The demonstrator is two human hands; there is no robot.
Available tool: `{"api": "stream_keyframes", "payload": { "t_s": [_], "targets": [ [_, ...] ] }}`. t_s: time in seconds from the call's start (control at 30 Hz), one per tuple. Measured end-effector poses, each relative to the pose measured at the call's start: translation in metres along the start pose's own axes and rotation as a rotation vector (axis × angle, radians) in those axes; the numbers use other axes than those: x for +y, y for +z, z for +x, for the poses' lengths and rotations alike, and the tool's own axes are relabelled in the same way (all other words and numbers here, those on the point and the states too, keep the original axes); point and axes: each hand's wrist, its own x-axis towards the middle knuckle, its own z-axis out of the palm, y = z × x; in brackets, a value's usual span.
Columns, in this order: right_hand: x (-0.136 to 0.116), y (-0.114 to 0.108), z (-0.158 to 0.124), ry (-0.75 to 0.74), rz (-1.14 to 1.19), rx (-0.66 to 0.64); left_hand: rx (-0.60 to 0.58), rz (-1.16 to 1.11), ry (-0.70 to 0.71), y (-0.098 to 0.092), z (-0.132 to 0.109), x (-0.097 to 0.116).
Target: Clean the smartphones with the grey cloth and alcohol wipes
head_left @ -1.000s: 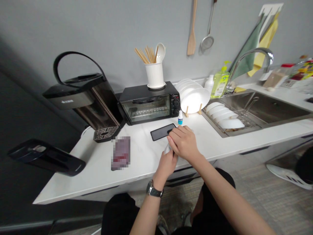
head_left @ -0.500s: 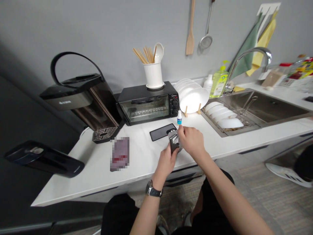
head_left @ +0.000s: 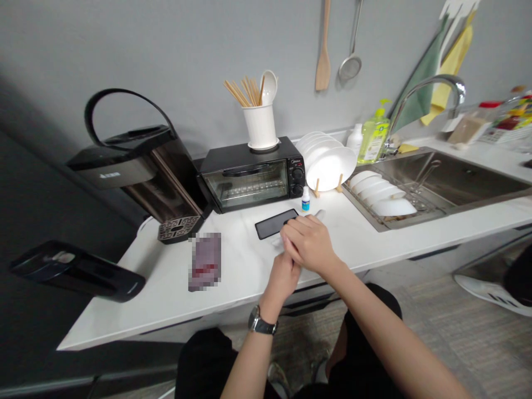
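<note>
Over the counter's front part, my left hand [head_left: 285, 277] is closed around a dark slab that looks like a phone, now hidden by my right hand. My right hand [head_left: 310, 241] lies over it with fingers curled, pressing a pale grey cloth [head_left: 320, 215] whose ends stick out on both sides. Just behind the hands, a flat black phone case [head_left: 270, 226] lies on the counter, its right end partly covered by my fingers. A small white bottle with a blue label [head_left: 306, 200] stands upright beyond my right hand.
A black toaster oven [head_left: 253, 188] carries a white utensil holder [head_left: 261, 124]. Left are a water dispenser [head_left: 162, 183], a dark bottle-like appliance [head_left: 78, 271] and a pixelated purple-grey item [head_left: 206, 257]. Plates [head_left: 332, 166] stand in a rack beside the sink [head_left: 461, 177]. Another person's shoe [head_left: 490, 293] shows right.
My right hand has come down over the slab in my left hand, covering it and the cloth. The cloth now shows at both sides of my fingers. The bottle and case stay put.
</note>
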Motion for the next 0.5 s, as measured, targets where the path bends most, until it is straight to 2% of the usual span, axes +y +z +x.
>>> {"api": "stream_keyframes", "payload": {
  "t_s": [0.17, 0.23, 0.3, 0.43, 0.5],
  "targets": [
    [0.014, -0.011, 0.012, 0.552, -0.025, -0.161, 0.023, -0.053, -0.057, -0.001, 0.0, 0.007],
    [0.013, -0.013, 0.012, 0.692, -0.042, -0.174, 0.031, -0.062, -0.044, -0.002, 0.0, 0.009],
    [0.008, -0.01, 0.006, 0.667, -0.007, -0.084, 0.028, -0.044, -0.032, -0.003, 0.0, 0.01],
    [-0.008, 0.013, -0.016, 0.365, 0.135, 0.274, 0.001, 0.033, -0.031, -0.002, 0.0, 0.007],
    [-0.013, 0.025, -0.025, 0.248, 0.133, 0.363, -0.009, 0.048, -0.023, -0.001, 0.001, 0.004]
  ]
}}
